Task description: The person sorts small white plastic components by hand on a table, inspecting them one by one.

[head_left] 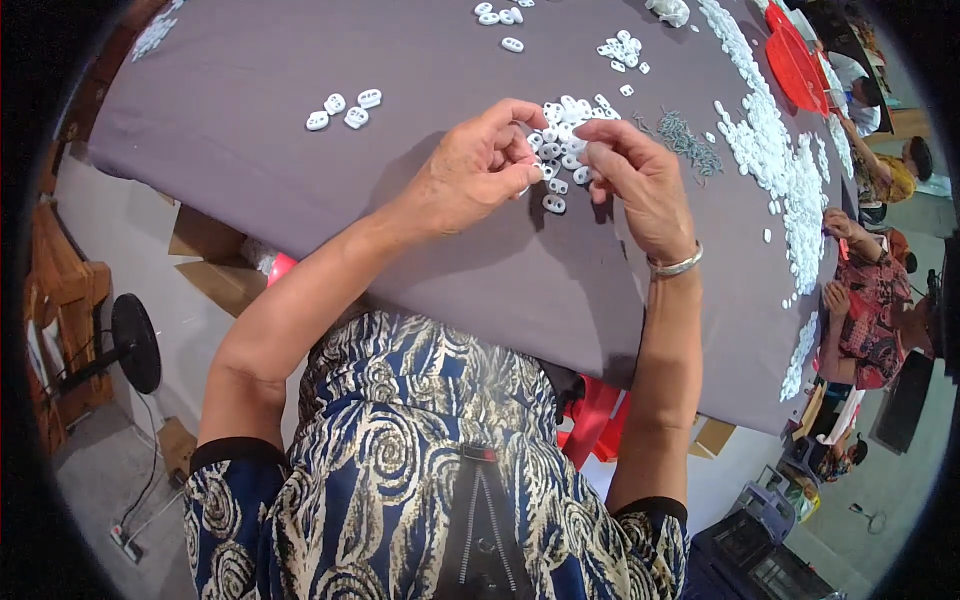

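Note:
My left hand (478, 165) and my right hand (640, 180) meet over a small heap of white plastic two-hole toggles (566, 128) on a grey cloth-covered table (300, 180). The left thumb and fingers pinch a white toggle at the heap's near edge. The right fingertips pinch another small white piece beside it. A silver bangle (676, 265) circles my right wrist. One loose toggle (553, 204) lies just below my fingers.
Three toggles (344, 108) lie at the left, more (500, 16) at the far edge. A pile of small metal springs (688, 140) and a long band of white parts (780, 160) lie right. Red tray (795, 65), other seated people (870, 300), fan (133, 342), cardboard boxes (215, 260).

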